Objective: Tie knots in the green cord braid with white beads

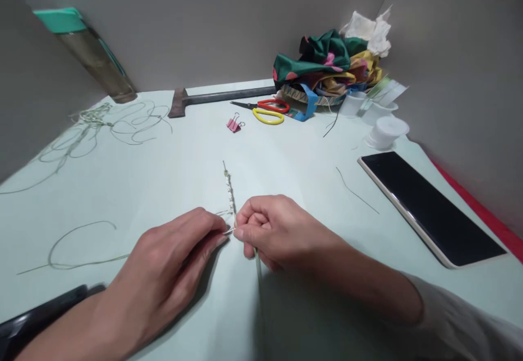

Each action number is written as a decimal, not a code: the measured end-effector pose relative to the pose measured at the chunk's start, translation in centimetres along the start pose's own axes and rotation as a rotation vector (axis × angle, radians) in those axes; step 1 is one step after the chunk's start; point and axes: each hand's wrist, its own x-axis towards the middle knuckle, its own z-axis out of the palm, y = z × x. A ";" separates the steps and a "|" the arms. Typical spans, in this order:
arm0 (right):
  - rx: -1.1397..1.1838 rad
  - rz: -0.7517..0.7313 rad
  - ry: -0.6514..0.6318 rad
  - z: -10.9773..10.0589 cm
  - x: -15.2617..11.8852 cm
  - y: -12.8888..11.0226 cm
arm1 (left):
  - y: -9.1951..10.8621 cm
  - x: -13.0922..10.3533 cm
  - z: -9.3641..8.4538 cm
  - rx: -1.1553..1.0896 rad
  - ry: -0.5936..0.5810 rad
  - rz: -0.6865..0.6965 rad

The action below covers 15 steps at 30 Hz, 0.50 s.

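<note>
A thin pale-green cord strung with small beads [229, 189] lies on the pale table sheet [286, 159], running away from me. My left hand [171, 263] and my right hand [273, 230] meet at its near end, both pinching the cord between thumb and fingertips. A length of the same cord [258, 265] trails from under my right hand toward me. The knot or bead between the fingertips is too small to make out.
Loose cord [77, 241] curls at the left, more cord [102, 124] tangles at the back left near a bottle [96, 61]. A hatchet [212, 98], scissors [267, 110], pink binder clip [233, 124], fabric pile [330, 67] and spools [386, 130] sit at the back. A phone [429, 206] lies right.
</note>
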 end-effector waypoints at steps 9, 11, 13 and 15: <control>-0.077 0.093 0.037 0.0 -0.2 0.0 | -0.7 -2.0 -0.2 -0.006 0.008 -0.151; -0.060 0.103 0.033 0.0 -0.3 0.1 | -0.8 -2.2 -0.6 0.033 0.006 -0.196; -0.054 0.077 0.038 0.0 -0.4 0.3 | -0.8 -2.2 -0.9 0.084 0.007 -0.233; -0.065 0.037 0.045 0.1 -0.4 0.6 | -0.7 -2.0 -1.2 0.138 0.012 -0.243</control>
